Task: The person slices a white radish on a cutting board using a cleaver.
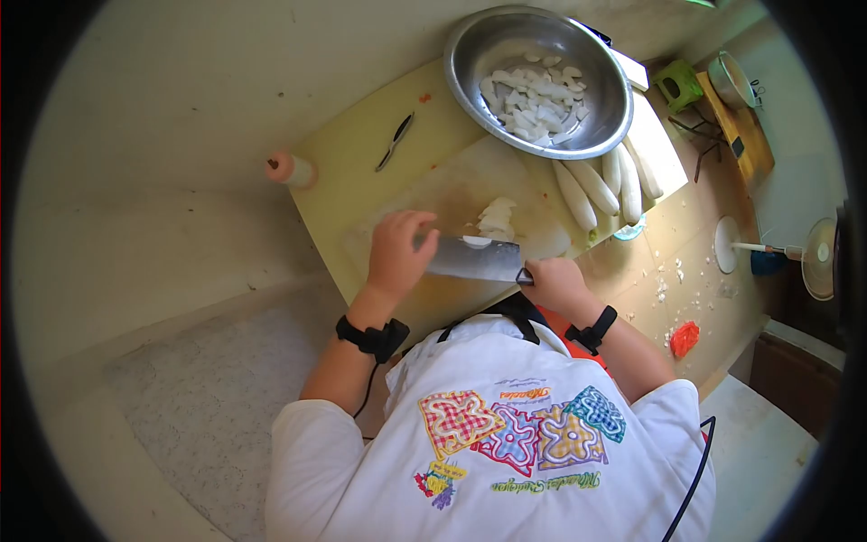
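strong light from the upper right bleaches the right corner of the surface nearly white, while the wall at left stays dimmer. glints line the steel basin, and the cleaver carries a soft sheen. wide-lens distortion bends the edges into a black, rounded border; small lettering on the shirt looks soft.

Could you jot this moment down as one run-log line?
right hand: gripping cleaver handle | left hand: at blade's far end | board: white slices | bowl: white pieces | near bowl: long white vegetables
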`<state>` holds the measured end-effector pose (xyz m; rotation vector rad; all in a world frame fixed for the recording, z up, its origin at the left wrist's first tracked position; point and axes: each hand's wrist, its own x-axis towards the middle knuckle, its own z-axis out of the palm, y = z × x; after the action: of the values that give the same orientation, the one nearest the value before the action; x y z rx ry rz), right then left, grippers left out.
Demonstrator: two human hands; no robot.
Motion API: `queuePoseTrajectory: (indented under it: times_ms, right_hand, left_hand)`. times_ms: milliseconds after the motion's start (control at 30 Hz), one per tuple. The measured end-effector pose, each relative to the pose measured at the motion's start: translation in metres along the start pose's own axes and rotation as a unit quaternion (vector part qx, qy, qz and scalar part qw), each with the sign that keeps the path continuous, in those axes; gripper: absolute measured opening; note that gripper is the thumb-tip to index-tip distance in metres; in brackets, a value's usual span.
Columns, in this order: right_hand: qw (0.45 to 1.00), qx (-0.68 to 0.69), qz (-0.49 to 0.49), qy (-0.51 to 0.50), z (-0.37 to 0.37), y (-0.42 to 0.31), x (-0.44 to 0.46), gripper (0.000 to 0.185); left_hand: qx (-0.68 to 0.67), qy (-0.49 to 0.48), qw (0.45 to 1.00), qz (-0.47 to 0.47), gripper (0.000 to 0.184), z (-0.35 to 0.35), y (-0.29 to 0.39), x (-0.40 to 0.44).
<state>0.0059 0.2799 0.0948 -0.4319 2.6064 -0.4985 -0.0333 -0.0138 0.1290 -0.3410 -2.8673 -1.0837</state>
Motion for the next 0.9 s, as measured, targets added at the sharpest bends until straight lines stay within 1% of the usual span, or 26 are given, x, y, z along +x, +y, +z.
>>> queuePoseTrajectory:
  times_ms: [33,67,100,133,167,200,233,300,333,400,500,533,600,733,800,833,900]
  right_hand:
    - [0.999,-0.039,-0.033,0.013,-0.004,-0.001,-0.003,0.02]
    - [0.998,-0.041,-0.034,0.017,-0.008,-0.002,-0.006,0.02]
    - [0.994,-0.08,-0.068,0.025,-0.011,-0.004,-0.008,0.02]
    - [0.987,-0.119,-0.101,0.032,-0.015,-0.005,-0.011,0.021]
    - [0.987,-0.121,-0.102,0.036,-0.018,-0.007,-0.014,0.021]
    - [0.983,-0.13,-0.125,0.042,-0.021,-0.008,-0.017,0.021]
    - [0.978,-0.14,-0.147,0.047,-0.022,-0.009,-0.02,0.022]
    - [0.977,-0.143,-0.15,0.053,-0.02,-0.008,-0.024,0.022]
    - [0.976,-0.145,-0.156,0.055,-0.019,-0.008,-0.026,0.022]
    - [0.976,-0.143,-0.154,0.059,-0.02,-0.008,-0.029,0.023]
    - [0.976,-0.139,-0.154,0.067,-0.021,-0.007,-0.034,0.023]
    - [0.975,-0.137,-0.156,0.072,-0.021,-0.007,-0.036,0.023]
    - [0.976,-0.139,-0.154,0.073,-0.021,-0.005,-0.039,0.023]
    - [0.976,-0.148,-0.138,0.077,-0.014,0.004,-0.043,0.024]
    - [0.977,-0.144,-0.137,0.08,-0.016,0.009,-0.048,0.023]
    - [0.977,-0.139,-0.141,0.08,-0.017,0.011,-0.051,0.023]
    - [0.982,-0.123,-0.119,0.08,-0.011,0.022,-0.062,0.022]
  left_hand:
    - [0.001,0.003,1.0,0.003,0.024,0.001,0.002,0.006]
    - [0.006,-0.106,0.994,0.028,0.027,0.003,0.006,0.012]
    - [0.012,-0.214,0.975,0.053,0.029,0.005,0.01,0.017]
    - [0.014,-0.211,0.976,0.055,0.029,0.009,0.012,0.022]
    - [0.042,-0.263,0.962,0.052,0.031,0.013,0.014,0.026]
    - [0.07,-0.315,0.945,0.048,0.033,0.015,0.017,0.029]
    - [0.072,-0.315,0.945,0.051,0.033,0.017,0.02,0.032]
    - [0.155,-0.358,0.919,0.06,0.036,0.018,0.026,0.035]
    - [0.156,-0.358,0.918,0.063,0.036,0.017,0.028,0.036]
    - [0.145,-0.387,0.91,0.026,0.038,0.014,0.033,0.038]
    - [0.115,-0.4,0.909,0.02,0.038,0.021,0.024,0.035]
    - [0.115,-0.402,0.908,0.021,0.038,0.026,0.018,0.032]
    - [0.065,-0.377,0.922,0.061,0.036,0.034,0.01,0.03]
    - [0.05,-0.406,0.912,0.043,0.033,0.041,0.015,0.036]
    - [0.006,-0.405,0.914,0.005,0.029,0.051,0.013,0.038]
    - [0.007,-0.407,0.913,0.009,0.029,0.057,0.012,0.04]
    - [-0.104,-0.406,0.902,-0.101,0.027,0.074,0.007,0.048]
